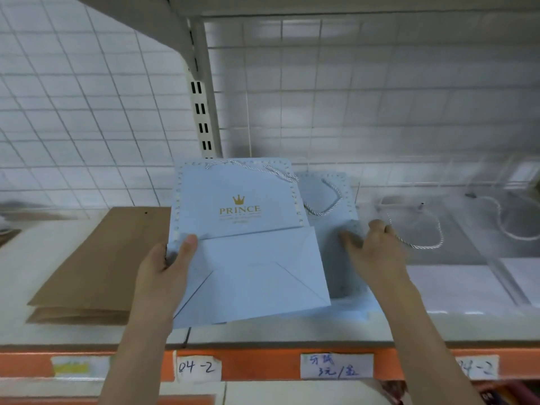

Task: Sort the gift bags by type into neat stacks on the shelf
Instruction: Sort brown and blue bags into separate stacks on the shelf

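A flat light-blue gift bag (239, 238) with a gold crown and "PRINCE" print is held above the shelf (87, 337); my left hand (166, 264) grips its lower left edge, thumb on top. A second light-blue bag (339, 229) lies flat under and to the right of it. My right hand (371, 244) rests on that bag's right edge and pinches a silver cord handle (423, 244). Folded brown paper bags (96, 264) lie stacked at the left. Clear plastic bags (467, 229) with white cord handles lie at the right.
A white slotted upright post (204, 112) and a wire grid back panel (350, 97) stand behind the bags. The orange front rail (263, 363) carries handwritten paper labels. Another shelf board hangs overhead.
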